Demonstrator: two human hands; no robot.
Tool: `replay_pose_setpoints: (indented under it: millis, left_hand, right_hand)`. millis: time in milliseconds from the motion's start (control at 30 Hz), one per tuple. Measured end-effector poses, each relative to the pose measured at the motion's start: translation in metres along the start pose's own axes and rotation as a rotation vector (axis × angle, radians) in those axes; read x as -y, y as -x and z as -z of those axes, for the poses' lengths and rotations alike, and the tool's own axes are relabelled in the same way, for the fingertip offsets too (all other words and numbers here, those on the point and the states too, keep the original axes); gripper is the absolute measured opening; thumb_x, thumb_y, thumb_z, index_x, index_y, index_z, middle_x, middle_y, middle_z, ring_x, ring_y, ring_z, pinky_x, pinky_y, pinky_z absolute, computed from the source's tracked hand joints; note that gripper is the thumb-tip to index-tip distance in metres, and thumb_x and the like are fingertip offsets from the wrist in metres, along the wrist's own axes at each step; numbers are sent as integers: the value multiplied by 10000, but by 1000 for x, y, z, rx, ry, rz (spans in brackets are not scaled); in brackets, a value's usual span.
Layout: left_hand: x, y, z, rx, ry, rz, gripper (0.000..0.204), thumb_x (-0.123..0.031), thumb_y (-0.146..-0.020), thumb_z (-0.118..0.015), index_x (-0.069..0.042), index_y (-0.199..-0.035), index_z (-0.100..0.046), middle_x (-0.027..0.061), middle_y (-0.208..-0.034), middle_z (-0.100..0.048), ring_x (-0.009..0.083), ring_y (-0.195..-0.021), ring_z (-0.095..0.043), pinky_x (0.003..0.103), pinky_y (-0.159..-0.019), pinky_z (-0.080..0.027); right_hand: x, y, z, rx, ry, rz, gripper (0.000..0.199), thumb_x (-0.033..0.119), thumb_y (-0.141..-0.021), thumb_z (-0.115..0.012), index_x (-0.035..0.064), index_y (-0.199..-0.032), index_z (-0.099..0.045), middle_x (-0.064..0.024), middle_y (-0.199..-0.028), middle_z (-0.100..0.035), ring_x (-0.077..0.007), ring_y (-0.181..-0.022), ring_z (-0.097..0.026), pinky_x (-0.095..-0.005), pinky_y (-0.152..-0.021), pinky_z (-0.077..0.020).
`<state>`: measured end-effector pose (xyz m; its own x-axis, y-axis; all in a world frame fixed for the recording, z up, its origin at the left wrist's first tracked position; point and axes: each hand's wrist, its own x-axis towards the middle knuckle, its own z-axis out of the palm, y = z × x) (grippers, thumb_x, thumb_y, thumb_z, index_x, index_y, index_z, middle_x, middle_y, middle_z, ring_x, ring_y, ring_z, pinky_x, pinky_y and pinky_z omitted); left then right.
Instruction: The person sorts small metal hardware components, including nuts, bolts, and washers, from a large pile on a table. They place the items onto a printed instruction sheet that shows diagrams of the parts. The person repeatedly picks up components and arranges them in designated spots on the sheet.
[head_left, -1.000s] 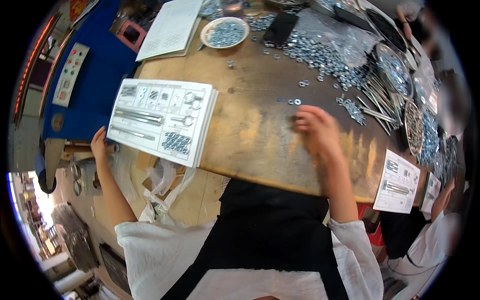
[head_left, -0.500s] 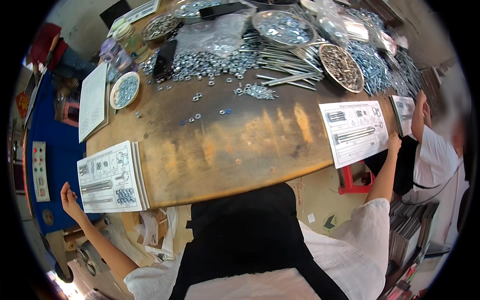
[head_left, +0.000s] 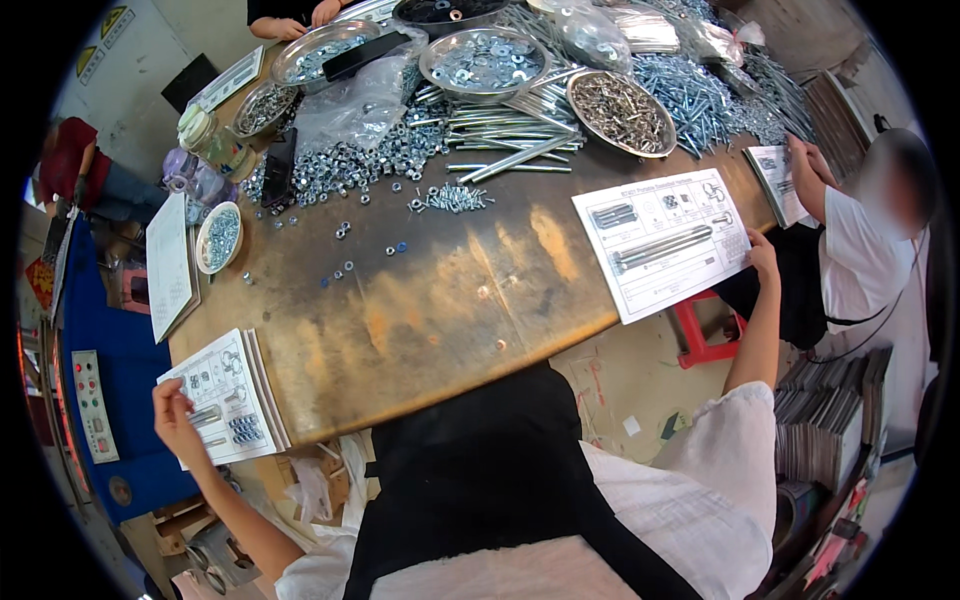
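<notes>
At the table's left edge, my left hand [head_left: 178, 420] has its fingers curled at the outer edge of a stack of printed cards [head_left: 228, 385] with pictures of hardware. My right hand [head_left: 764, 257] grips the right edge of a similar printed card [head_left: 660, 245]. This card lies at the table's right front, partly over the edge. Some fingertips of both hands are hidden. Between the hands, a few loose nuts [head_left: 343, 231] and a small heap of screws [head_left: 455, 198] lie on the worn wooden table [head_left: 420, 320].
Nuts [head_left: 345, 165], metal rods [head_left: 510, 140] and blue-grey bolts [head_left: 680, 100] are heaped at the back. Nearby stand bowls of washers [head_left: 485, 62] and small brass-coloured parts [head_left: 620, 115]. A white bowl [head_left: 219, 238] sits left. A co-worker [head_left: 865, 240] sits right; another person's hands [head_left: 305, 22] show behind.
My left hand has moved from beside the left stack onto its edge. My right hand keeps hold of its card. The view has shifted, and another person's hands have appeared at the back.
</notes>
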<state>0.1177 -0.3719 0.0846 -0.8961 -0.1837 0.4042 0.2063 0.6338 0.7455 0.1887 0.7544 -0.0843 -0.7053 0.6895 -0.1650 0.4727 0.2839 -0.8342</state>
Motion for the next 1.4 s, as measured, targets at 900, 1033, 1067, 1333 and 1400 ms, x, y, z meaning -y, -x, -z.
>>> replay_pose_setpoints:
  millis: [900, 1033, 1067, 1333, 1400]
  left_hand:
    - [-52, 101, -177, 456, 229, 437, 323, -57, -994, -573, -38, -1316, -592, 68, -1109, -685, 131, -847, -617, 269, -774, -514]
    - [-33, 97, -168, 366, 164, 407, 337, -60, -972, -595, -37, -1308, -599, 83, -1117, -696, 142, -843, -621, 291, -761, -511]
    - [-29, 97, -165, 368, 142, 419, 340, -64, -967, -599, -36, -1306, -599, 88, -1117, -696, 146, -838, -624, 299, -759, -512]
    - [-40, 75, -162, 446, -70, 348, 349, -94, -951, -621, -25, -1292, -587, 133, -1113, -670, 232, -814, -638, 356, -762, -520]
    - [-51, 68, -162, 462, -117, 272, 362, -98, -947, -624, -24, -1298, -577, 142, -1122, -642, 259, -833, -635, 369, -773, -521]
  right_hand:
    - [211, 361, -296, 232, 276, 301, 410, -85, -827, -680, 48, -1213, -649, -103, -1129, -548, -197, -907, -606, -311, -786, -545]
    - [218, 364, -306, 297, 279, 338, 256, -9, -869, -678, 41, -1120, -671, -118, -1038, -602, -232, -867, -656, -343, -735, -554]
    - [219, 360, -306, 314, 290, 350, 210, 20, -883, -676, 43, -1091, -678, -125, -1010, -621, -249, -860, -670, -355, -725, -553]
    - [296, 241, -371, 140, 431, 810, 186, 57, -897, -617, 105, -1057, -698, -123, -999, -674, -343, -935, -651, -406, -777, -521]
    - [312, 204, -392, 69, 465, 999, 244, 47, -874, -636, 125, -1098, -693, -100, -1023, -673, -334, -964, -647, -408, -809, -517]
